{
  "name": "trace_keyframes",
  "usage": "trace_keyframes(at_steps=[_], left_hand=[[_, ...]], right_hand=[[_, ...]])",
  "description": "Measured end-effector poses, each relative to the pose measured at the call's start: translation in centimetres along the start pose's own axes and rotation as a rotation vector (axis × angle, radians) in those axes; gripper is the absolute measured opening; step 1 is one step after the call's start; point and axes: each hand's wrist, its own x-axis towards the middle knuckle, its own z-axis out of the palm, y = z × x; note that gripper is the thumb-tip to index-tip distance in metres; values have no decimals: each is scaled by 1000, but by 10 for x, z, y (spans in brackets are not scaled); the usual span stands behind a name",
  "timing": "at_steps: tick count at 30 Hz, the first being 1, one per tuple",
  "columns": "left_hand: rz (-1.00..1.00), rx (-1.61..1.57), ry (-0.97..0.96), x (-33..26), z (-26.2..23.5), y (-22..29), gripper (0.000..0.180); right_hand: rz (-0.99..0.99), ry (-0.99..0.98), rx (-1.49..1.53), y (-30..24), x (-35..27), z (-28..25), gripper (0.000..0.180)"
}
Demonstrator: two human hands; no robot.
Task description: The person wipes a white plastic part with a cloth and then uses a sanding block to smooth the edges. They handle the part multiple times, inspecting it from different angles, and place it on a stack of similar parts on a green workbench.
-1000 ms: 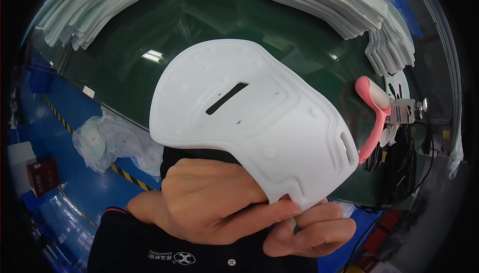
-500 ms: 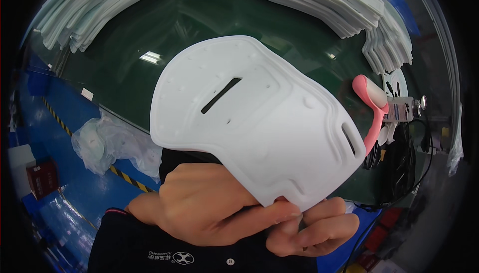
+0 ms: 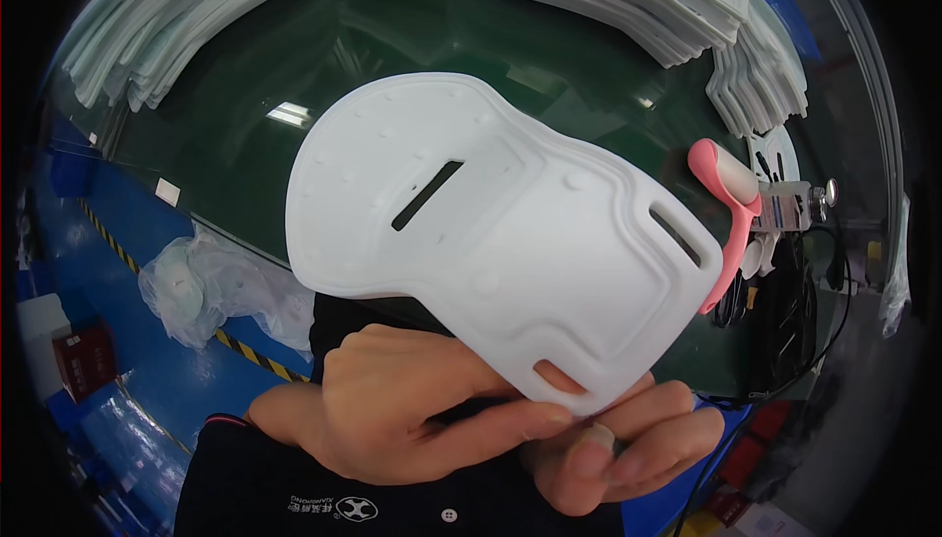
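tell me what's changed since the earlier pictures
The curved white moulded-plastic panel has turned, its right end now higher in view and the slot there showing wider. The right hand has shifted slightly rightward. The left hand still holds the panel's lower edge; nothing is visibly let go. The pink-handled white roller stays put.

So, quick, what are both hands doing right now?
Left hand: closed, holding the white plastic piece by its lower edge.
Right hand: fingers curled at the piece's bottom corner; can't tell if it's gripping.
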Motion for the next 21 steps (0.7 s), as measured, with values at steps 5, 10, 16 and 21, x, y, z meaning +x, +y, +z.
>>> trace_keyframes(at_steps=[5,10,16,21], left_hand=[[7,-40,-35,-2,1,-2,20],[11,53,-36,-1,0,5,21],[30,94,-21,-3,0,3,22],[63,102,-21,0,-1,2,21]], right_hand=[[-12,-21,-28,-1,2,0,31],[-5,-100,-143,-3,4,-2,28],[29,-110,-199,-6,5,-2,27],[9,28,-114,1,4,6,26]])
